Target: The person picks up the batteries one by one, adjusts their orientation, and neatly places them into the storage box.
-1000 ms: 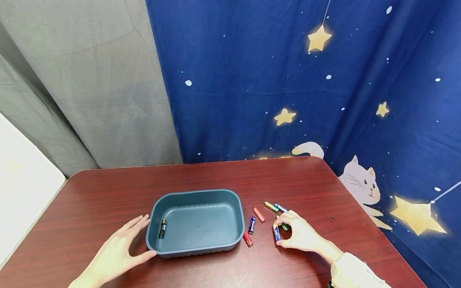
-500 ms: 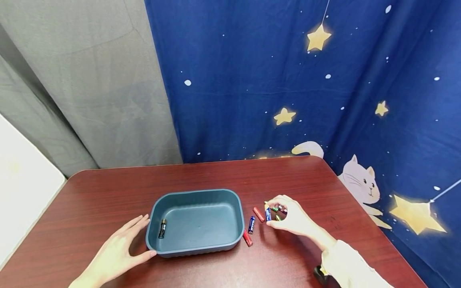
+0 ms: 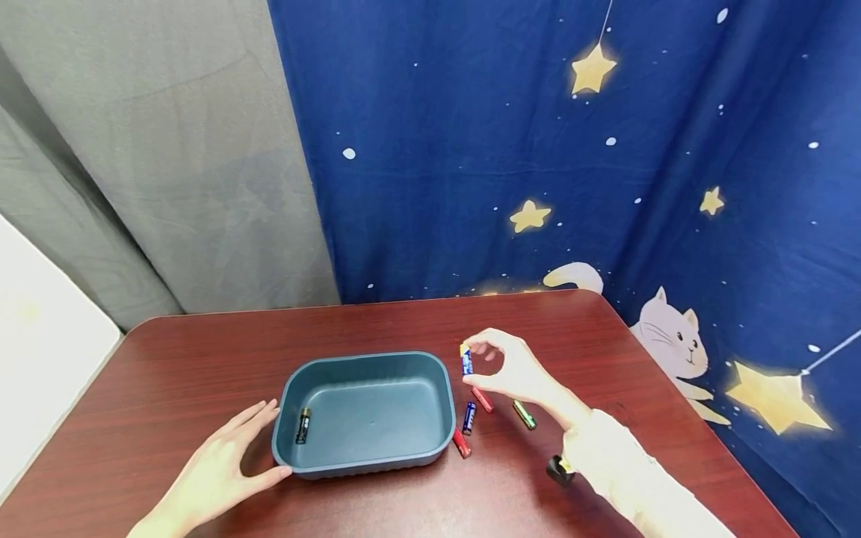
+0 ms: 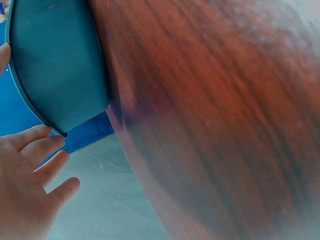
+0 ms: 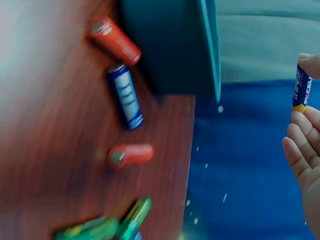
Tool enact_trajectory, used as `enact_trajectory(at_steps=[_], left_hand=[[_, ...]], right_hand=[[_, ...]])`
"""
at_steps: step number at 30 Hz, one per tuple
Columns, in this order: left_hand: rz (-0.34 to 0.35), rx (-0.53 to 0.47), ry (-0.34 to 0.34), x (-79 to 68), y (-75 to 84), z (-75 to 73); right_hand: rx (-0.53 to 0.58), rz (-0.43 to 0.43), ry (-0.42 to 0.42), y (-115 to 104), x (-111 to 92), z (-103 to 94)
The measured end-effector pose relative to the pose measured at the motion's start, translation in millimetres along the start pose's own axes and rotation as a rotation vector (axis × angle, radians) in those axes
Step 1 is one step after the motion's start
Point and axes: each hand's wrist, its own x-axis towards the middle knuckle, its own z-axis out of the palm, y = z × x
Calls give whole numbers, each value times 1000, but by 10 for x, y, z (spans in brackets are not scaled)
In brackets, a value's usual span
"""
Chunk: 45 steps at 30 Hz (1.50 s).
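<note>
Between thumb and fingertips, my right hand (image 3: 514, 368) pinches a blue battery with a yellow end (image 5: 302, 87), held up by the right rim of a dark teal bin (image 3: 373, 467). My left hand (image 3: 218, 467) has its fingers spread along the bin's left side, fingertips and thumb at the rim. Inside the bin, a black battery (image 3: 303, 426) lies near the left wall. Right of the bin lie a red battery (image 3: 461, 443), a blue battery (image 3: 468, 418), another red battery (image 3: 482, 399) and a green one (image 3: 524, 415). The right wrist view also shows a second green battery (image 5: 87, 229).
The reddish wooden table (image 3: 222, 347) has its far edge along a grey curtain (image 3: 222, 187) and a blue starry curtain (image 3: 437, 149). A white surface (image 3: 47, 351) borders the table at left. A dark wrist strap (image 3: 560, 471) shows at the right sleeve.
The right hand has lifted the blue and yellow battery from the group at right and carried it left and away toward the bin. The left hand and bin have stayed put.
</note>
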Motion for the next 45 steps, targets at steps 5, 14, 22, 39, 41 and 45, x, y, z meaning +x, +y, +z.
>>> enact_trajectory(at_steps=[5, 14, 22, 39, 41, 45], left_hand=[[-14, 7, -7, -9, -12, -8], [-10, -4, -8, 14, -5, 0], [-11, -21, -13, 26, -9, 7], [-20, -30, -21, 42, -18, 24], [-19, -32, -17, 38, -12, 23], [-17, -34, -15, 30, 0, 17]], right_hand=[[22, -51, -17, -111, 256, 191], [80, -76, -109, -306, 632, 592], [21, -85, -212, -426, 806, 978], [-149, -36, -349, -666, 877, 1541], [-188, -20, -371, -689, 871, 1591], [-240, 4, -392, -717, 859, 1668]])
